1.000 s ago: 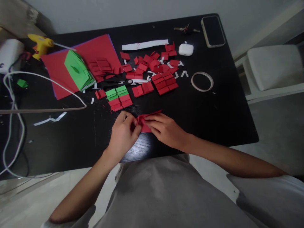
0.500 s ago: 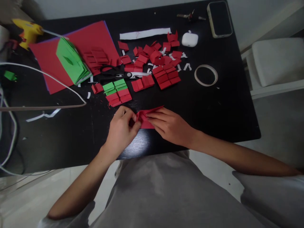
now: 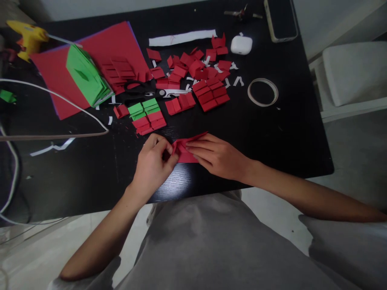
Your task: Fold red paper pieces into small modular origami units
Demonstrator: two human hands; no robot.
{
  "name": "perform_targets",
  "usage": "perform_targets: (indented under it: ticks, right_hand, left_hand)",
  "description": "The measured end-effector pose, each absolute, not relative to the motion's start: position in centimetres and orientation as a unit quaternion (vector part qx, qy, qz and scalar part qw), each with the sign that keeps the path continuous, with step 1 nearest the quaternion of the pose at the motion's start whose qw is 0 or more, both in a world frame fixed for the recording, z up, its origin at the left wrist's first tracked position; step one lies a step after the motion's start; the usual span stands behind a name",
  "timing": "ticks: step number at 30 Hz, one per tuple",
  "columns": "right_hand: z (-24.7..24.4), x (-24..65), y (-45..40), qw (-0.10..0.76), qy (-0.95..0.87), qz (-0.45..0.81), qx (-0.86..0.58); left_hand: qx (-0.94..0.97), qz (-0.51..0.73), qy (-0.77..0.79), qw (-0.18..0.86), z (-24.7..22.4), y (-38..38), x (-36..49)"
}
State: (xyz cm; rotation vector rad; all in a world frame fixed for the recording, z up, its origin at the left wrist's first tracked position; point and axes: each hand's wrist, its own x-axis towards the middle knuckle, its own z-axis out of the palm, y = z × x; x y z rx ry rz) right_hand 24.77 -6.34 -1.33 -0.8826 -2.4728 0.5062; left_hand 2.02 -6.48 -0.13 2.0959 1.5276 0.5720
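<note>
A folded piece of red paper (image 3: 188, 158) lies near the table's front edge, between my two hands. My left hand (image 3: 155, 159) pinches its left end between thumb and fingertips, where the paper is creased upward. From the right, my right hand (image 3: 216, 155) lies over the paper with its fingers stretched out flat, the tips pressing near the fold. Its thumb is hidden. Just beyond my left hand sits a block of folded green and red paper pieces (image 3: 148, 117). Another block of red folded pieces (image 3: 211, 95) lies farther right.
Black-handled scissors (image 3: 169, 93) lie among red pieces and white scraps. Red sheets (image 3: 117, 40) and a green paper stack (image 3: 87, 76) are at the back left, near a yellow glue gun (image 3: 28, 38). A white cable (image 3: 60, 98), tape ring (image 3: 263, 92), white case (image 3: 241, 45) and phone (image 3: 281, 20) also lie here.
The camera view has shifted slightly, so the table items sit a little differently in the picture. Both hands keep the same hold on the red paper.
</note>
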Motion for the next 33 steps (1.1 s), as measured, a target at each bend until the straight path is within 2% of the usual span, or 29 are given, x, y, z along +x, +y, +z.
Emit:
perform_targets:
  ticks: [9,19,27,33]
  right_hand:
    - [-0.9,25.0,-6.0,0.198,-0.919,0.173,-0.295]
    - [-1.3,24.9,-5.7,0.229,-0.922,0.139,-0.278]
    - [-2.3,23.2,-6.2,0.254,-0.887,0.137,-0.361]
    - [-2.1,23.1,-6.2,0.280,-0.852,0.195,-0.397]
  left_hand:
    - [0.765,0.205,0.556,0.252,-0.1,-6.4,1.9]
    - [0.757,0.192,0.564,0.270,0.3,-6.3,1.9]
    - [0.760,0.191,0.565,0.261,0.3,-6.2,2.1]
    - [0.757,0.190,0.565,0.270,0.4,-6.1,2.1]
